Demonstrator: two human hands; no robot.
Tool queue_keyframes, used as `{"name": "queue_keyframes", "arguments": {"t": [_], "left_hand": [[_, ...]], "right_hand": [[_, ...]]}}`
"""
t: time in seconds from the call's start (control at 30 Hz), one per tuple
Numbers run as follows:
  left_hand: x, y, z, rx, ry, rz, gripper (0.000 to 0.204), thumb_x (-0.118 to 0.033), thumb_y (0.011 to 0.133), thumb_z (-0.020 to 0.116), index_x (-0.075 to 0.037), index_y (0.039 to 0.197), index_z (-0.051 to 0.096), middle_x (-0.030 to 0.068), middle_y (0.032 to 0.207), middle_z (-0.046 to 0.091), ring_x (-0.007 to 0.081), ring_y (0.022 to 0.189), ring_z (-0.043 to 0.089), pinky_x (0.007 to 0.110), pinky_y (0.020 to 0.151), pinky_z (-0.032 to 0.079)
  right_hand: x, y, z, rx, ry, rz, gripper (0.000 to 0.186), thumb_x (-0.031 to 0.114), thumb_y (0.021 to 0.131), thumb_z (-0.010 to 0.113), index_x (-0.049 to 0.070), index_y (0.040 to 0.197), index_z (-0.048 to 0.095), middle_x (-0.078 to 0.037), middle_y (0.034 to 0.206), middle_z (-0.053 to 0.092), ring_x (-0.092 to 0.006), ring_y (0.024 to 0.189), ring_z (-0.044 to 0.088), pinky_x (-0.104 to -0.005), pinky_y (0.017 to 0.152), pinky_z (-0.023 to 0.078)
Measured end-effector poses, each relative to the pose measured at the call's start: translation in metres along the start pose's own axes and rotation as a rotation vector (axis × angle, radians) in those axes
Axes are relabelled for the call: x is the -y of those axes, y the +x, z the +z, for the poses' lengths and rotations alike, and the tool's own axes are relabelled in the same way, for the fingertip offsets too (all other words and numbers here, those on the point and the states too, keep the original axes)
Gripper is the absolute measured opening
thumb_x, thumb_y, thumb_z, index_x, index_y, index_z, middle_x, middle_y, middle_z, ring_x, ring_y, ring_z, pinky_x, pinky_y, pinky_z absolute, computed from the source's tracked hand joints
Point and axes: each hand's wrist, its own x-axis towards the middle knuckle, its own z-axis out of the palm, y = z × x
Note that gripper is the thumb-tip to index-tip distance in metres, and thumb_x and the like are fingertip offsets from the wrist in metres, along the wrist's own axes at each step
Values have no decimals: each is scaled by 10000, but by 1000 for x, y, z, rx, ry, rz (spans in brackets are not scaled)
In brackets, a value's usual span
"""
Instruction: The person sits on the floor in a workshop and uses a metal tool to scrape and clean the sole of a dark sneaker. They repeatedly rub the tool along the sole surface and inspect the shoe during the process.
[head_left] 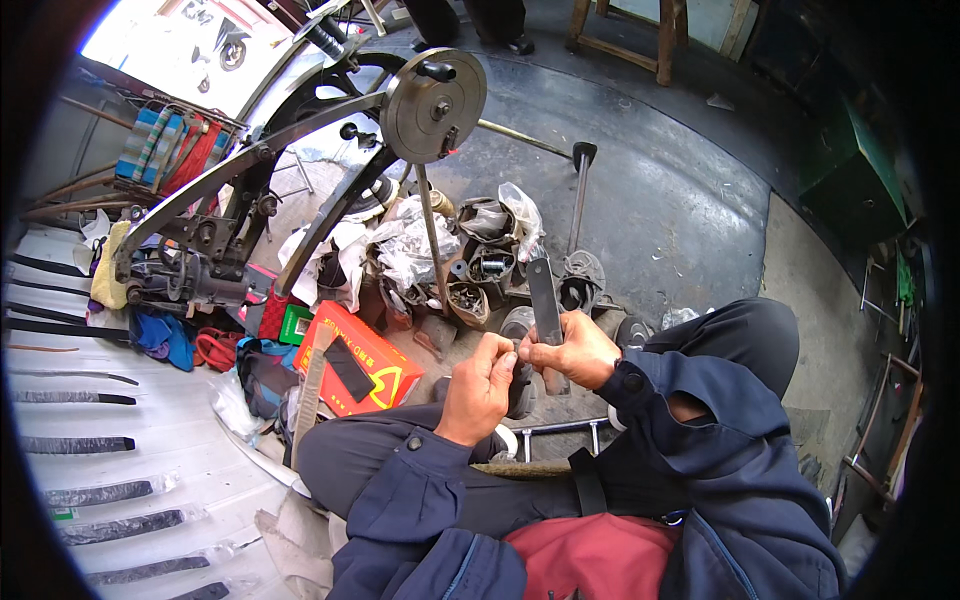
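My right hand (580, 350) is closed around a long flat dark strip (543, 295) with a small hole near its top end and a shinier lower part; it stands nearly upright. Thumb and fingers of my left hand (474, 397) are pinched together, touching the fingertips of the right. Whatever sits between those fingertips is too small to make out. Both hands are above my lap, in front of a red apron (590, 555). To the left of them lies a red-orange box (392, 358) with a black flat piece (349, 370) on top.
A hand-cranked sewing machine with a large metal wheel (434, 105) stands front left. Open bags of small parts (490, 222) and shoes crowd the floor ahead. Wrapped black strips (125, 527) line a white panel at left. A green box (850, 180) stands right; someone's legs (470, 18) show far off.
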Motion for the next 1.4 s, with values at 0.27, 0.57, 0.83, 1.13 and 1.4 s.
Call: {"name": "queue_keyframes", "arguments": {"t": [0.27,0.57,0.83,1.13,1.4], "left_hand": [[1,0,-1,26,30,13,97,-117,1037,540,-30,1046,582,106,704,547,159,625,536,323,597,446],[3,0,1,21,14,-33,82,-95,1008,562,-19,1002,593,104,695,567,144,616,546,328,586,449],[-1,-3,4,-9,49,-27,40,-53,971,593,-18,991,596,170,738,618,255,658,662,363,621,500],[3,-3,5,-9,27,-21,85,-108,1017,560,-28,1005,588,33,700,558,78,632,510,276,581,429],[4,-3,5,32,26,-45,75,-87,1011,553,-19,1009,585,19,699,554,63,632,483,264,580,416]], "right_hand": [[-7,3,-1,12,-88,10,167,180,908,749,14,897,728,-30,747,674,-89,665,605,-283,620,497],[-6,1,-2,14,-100,8,178,189,905,748,13,883,735,-35,732,680,-88,668,611,-286,605,495],[-11,3,-2,23,-82,25,166,180,887,726,21,843,711,-18,738,671,-81,681,600,-280,636,495],[-9,3,-2,15,-61,10,177,191,902,711,29,832,694,-15,734,654,-83,661,604,-280,607,485],[-7,1,1,45,-58,27,158,159,890,687,20,817,672,-24,667,628,-106,554,602,-282,507,470]]}}
